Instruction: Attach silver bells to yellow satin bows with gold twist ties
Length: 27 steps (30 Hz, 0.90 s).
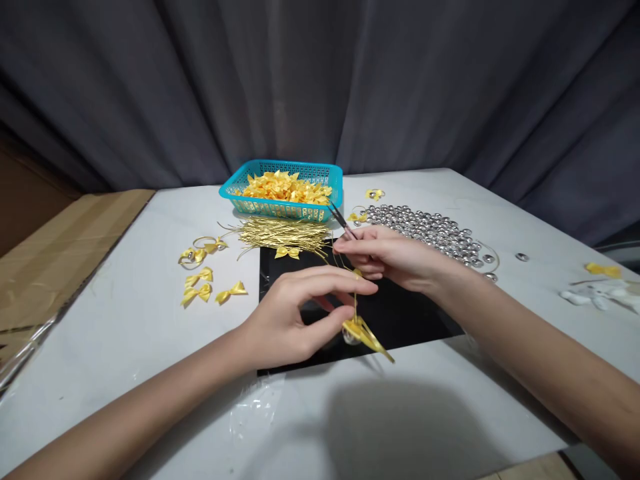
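Note:
My right hand (383,253) is closed around dark-tipped tweezers (343,219) that point up and left. Below it, my left hand (305,310) has its thumb and forefinger apart around a thin gold cord (355,303). A yellow ribbon bow (367,339) hangs on this cord just under the left thumb, tilted, with a silver bead (351,335) beside it. Above the forefinger, the cord's upper part runs toward my right fingers; where it ends there is hard to see. Both hands are over a black mat (400,320).
Behind the hands, a blue basket (235,195) holds many yellow bows. Gold cords (285,233) lie in front of it. Silver beads (425,230) spread at the right. Loose bows (197,293) lie at the left, and a white figure (607,293) at the far right.

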Tool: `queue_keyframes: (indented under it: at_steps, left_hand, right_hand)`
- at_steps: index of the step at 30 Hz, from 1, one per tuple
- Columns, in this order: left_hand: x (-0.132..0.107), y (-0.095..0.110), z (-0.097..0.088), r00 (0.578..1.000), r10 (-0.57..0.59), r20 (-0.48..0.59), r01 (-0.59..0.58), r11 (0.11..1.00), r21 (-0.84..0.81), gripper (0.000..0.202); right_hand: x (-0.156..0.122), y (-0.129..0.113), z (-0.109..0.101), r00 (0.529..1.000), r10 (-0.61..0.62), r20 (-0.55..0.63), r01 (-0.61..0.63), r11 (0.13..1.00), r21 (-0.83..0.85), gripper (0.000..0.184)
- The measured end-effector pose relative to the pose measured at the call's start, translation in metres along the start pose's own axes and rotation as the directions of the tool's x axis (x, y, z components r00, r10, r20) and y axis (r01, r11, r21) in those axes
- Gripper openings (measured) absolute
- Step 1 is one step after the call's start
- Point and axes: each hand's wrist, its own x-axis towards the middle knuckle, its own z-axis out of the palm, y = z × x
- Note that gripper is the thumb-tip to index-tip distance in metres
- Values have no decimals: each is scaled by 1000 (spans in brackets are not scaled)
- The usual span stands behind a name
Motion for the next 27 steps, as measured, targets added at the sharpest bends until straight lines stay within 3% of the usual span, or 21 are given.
queue_keyframes:
  at_steps: [5, 13, 16, 22, 27]
  left_hand:
    - [-1, -1, 2, 992, -120, 28, 123, 960, -252, 24]
    - [-3, -7, 4, 978, -167, 127, 203, 908, -366, 25]
    - [-3, -4, 3, 964, -206, 167, 254, 897, -361, 29]
    - [0, 2, 1, 962, -230, 147, 268, 900, -343, 31]
    - [1, 6, -3, 953, -260, 157, 297, 906, -303, 42]
  right_hand:
    - [0, 11, -3, 996, 79, 36, -80, 996, 27, 37]
    - [-7, 13, -5, 995, 99, 16, -99, 994, 49, 35]
    - [-16, 10, -7, 995, 82, -50, -81, 996, 28, 33]
    - [-58, 1, -13, 928, 12, -372, -91, 976, -196, 34]
    - [-97, -3, -18, 944, -60, -326, -135, 830, -541, 31]
